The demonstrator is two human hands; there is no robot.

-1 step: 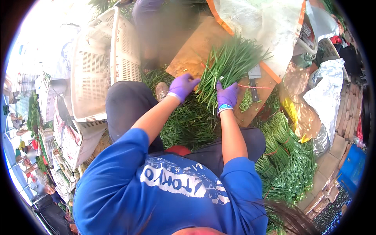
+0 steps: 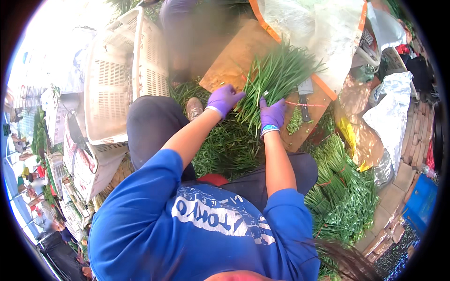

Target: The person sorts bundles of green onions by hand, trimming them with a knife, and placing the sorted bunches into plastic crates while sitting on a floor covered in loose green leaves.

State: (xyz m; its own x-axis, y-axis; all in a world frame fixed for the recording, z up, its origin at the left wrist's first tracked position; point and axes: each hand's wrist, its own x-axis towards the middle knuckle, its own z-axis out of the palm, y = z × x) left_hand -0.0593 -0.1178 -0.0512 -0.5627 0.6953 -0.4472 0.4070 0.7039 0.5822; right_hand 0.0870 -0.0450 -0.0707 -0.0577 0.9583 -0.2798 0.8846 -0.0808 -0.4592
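Note:
A large bunch of garlic chives (image 2: 281,68) lies over a wooden board (image 2: 229,58), its leaf tips fanned out to the far right. My right hand (image 2: 272,114), in a purple glove, is closed round the lower part of the bunch. At the bunch's left edge, my left hand (image 2: 224,99) in a matching glove has thumb and fingers drawn together on some of the leaves. A cleaver (image 2: 305,105) with a dark handle rests on the board, right of my right hand. Chopped green pieces (image 2: 295,120) lie beside its handle.
Loose green leaves (image 2: 222,147) cover the ground between my legs. Tied bundles of chives (image 2: 344,192) are heaped at my right. A white plastic crate (image 2: 110,89) stands at the left. Beyond the board lies a translucent sheet (image 2: 323,37) with orange edging; another person's leg (image 2: 180,33) is nearby.
My left hand has moved slightly right and up, closer against the chives. My right hand and the bunch have stayed almost still.

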